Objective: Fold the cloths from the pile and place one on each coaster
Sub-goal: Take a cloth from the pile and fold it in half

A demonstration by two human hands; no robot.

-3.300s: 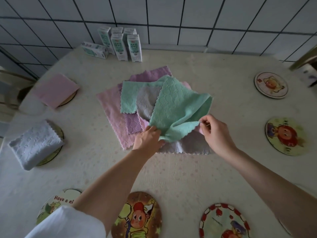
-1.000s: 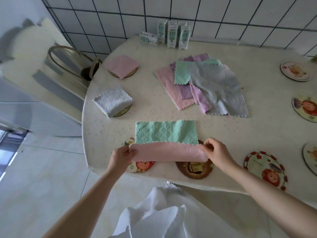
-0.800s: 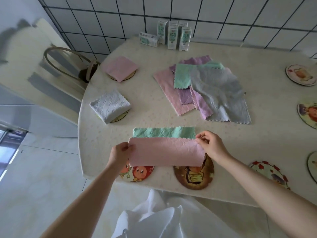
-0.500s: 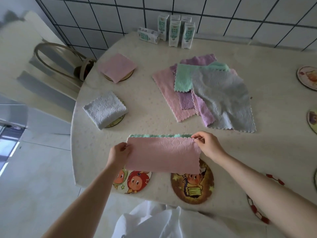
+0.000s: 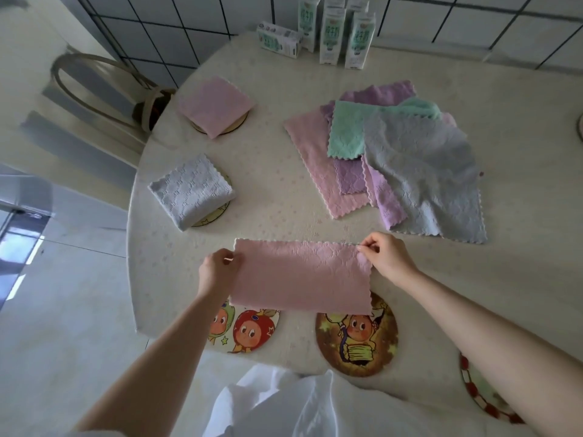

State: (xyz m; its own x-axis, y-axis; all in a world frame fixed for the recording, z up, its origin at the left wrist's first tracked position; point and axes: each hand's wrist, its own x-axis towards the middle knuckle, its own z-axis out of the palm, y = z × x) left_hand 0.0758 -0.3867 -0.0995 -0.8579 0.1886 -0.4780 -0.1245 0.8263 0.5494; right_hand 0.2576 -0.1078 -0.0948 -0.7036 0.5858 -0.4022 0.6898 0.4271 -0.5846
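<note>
A cloth folded in half, pink side up (image 5: 301, 275), lies near the table's front edge. My left hand (image 5: 217, 271) pinches its far left corner and my right hand (image 5: 386, 258) pinches its far right corner. Its near edge overlaps two cartoon coasters, one with strawberry figures (image 5: 244, 331) and a brown one (image 5: 356, 337). The pile of loose cloths (image 5: 394, 152) lies behind, with a grey one on top. A folded pink cloth (image 5: 214, 104) and a folded white cloth (image 5: 192, 190) each rest on a coaster at the left.
Several green-and-white cartons (image 5: 331, 29) stand at the back by the tiled wall. A chair (image 5: 104, 89) stands left of the round table (image 5: 284, 216). Another coaster with a red rim (image 5: 482, 395) shows under my right forearm. A coaster edge (image 5: 580, 127) peeks in at the right.
I took the green cloth off the pile and laid it near the front edge. Both hands folded its near edge away from me until the pink underside covers the green face.
</note>
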